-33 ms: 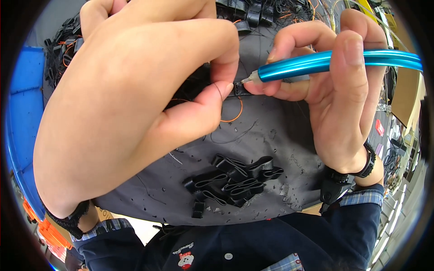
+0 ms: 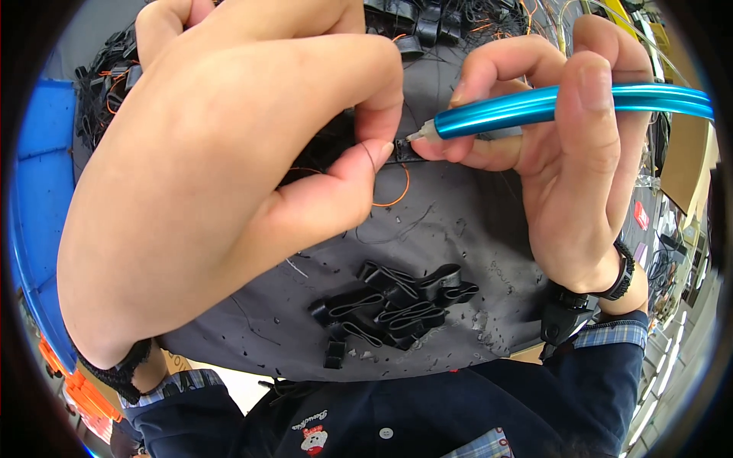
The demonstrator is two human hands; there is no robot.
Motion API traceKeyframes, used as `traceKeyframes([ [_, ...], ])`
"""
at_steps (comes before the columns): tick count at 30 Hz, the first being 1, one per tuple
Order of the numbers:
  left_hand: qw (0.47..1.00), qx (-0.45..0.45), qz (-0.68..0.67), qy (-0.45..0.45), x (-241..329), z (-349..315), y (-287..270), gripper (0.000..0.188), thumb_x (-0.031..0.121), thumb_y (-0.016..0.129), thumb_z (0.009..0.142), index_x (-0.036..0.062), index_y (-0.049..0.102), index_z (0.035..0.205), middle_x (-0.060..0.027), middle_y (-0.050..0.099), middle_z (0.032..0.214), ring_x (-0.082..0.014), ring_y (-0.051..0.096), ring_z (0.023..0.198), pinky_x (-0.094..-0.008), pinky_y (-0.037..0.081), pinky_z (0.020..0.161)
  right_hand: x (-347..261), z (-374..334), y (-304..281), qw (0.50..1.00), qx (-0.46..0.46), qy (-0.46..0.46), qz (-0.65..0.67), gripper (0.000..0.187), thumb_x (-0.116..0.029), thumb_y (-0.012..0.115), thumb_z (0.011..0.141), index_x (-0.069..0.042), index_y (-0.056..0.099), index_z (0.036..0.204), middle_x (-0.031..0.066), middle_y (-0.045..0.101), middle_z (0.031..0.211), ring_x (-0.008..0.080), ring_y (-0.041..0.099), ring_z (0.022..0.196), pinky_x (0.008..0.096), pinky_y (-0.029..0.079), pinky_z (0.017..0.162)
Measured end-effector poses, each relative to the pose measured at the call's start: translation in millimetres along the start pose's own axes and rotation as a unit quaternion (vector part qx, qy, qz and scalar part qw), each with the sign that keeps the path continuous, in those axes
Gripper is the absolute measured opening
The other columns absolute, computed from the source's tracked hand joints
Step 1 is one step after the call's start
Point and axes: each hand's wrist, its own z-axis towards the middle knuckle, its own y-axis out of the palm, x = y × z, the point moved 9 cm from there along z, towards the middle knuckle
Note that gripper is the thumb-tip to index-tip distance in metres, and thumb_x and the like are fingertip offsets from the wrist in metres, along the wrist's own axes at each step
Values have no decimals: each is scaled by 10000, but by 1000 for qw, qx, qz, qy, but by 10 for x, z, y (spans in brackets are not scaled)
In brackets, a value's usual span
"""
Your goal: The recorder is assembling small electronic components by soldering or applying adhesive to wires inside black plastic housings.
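Note:
My right hand (image 2: 569,160) is closed around a shiny blue pen-like tool (image 2: 504,111) with a pale, narrow tip. The tip is at the far edge of a small black strap piece (image 2: 411,155); I cannot tell whether it touches. Thumb and forefinger of my left hand (image 2: 191,160) pinch the strap's left end, and a dark thread passes over the thumb. Below the strap hangs a curved orange thread (image 2: 406,187). More black material lies under the left palm, mostly hidden. Nearer me, several folded black strap loops (image 2: 397,309) lie in a heap on grey cloth (image 2: 489,221).
Black pieces with orange threads (image 2: 114,88) are piled at the far left, and more black loops (image 2: 427,23) lie at the far middle. A blue bin (image 2: 46,175) stands left. Cardboard (image 2: 691,153) is at the right. Lint and black scraps dot the cloth.

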Motion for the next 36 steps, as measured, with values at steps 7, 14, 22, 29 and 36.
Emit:
traceKeyframes([
  [7,1000,-15,-15,-15,28,-91,-65,195,96,649,547,98,516,690,-18,385,789,-174,419,783,-314,240,798,-38,1,35,999,-1,6,32,320,-387,299,956,-69,263,949,195,506,854,217,625,674,411,590,641],
  [14,990,117,65,47,58,-182,-255,191,124,680,534,111,533,656,-8,380,794,-171,411,775,-328,223,788,100,73,-76,969,29,37,242,304,-407,297,943,-115,313,861,115,498,770,186,574,558,417,581,565],
  [22,998,55,-8,-35,51,-125,-84,300,119,721,619,167,657,909,8,393,797,-134,438,771,-330,227,779,67,40,-79,965,48,42,255,249,-381,310,940,-147,292,856,108,476,679,201,498,453,336,489,346],
  [29,993,107,44,-19,100,-89,-169,160,111,720,617,144,581,691,17,402,796,-139,439,730,-338,225,764,27,24,-145,966,60,21,250,235,-358,316,945,-142,280,859,116,467,653,190,457,404,317,457,328],
  [36,996,67,-33,-38,1,-97,-148,282,228,761,555,143,566,739,11,426,827,-153,452,820,-338,223,800,-78,-19,-20,984,7,-27,176,209,-333,272,963,-126,253,944,168,485,708,198,509,467,318,502,398],
])
